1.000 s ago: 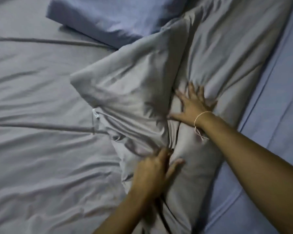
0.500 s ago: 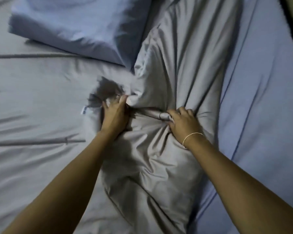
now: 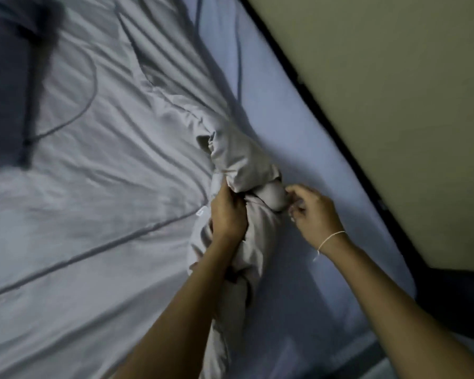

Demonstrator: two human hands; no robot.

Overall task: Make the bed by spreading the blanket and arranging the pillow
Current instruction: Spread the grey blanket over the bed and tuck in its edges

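A grey blanket (image 3: 99,165) lies wrinkled across most of the bed, with its edge bunched into a thick roll (image 3: 241,162) near the right side. My left hand (image 3: 227,214) is closed around that bunched edge. My right hand (image 3: 312,214), with a thin white string on the wrist, pinches the rounded end of the roll with its fingertips. A blue pillow (image 3: 6,77) lies at the far left, blurred and dark.
A light blue fitted sheet (image 3: 298,132) shows along the bed's right side. The dark mattress edge (image 3: 326,113) runs diagonally beside a beige wall (image 3: 394,91). A small white tag (image 3: 200,213) sits on the blanket by my left hand.
The view has swung right, so the wall shows and the pillow sits far left. Both hands have shifted with the bunched blanket edge towards the bed's right side; my right hand now pinches its end.
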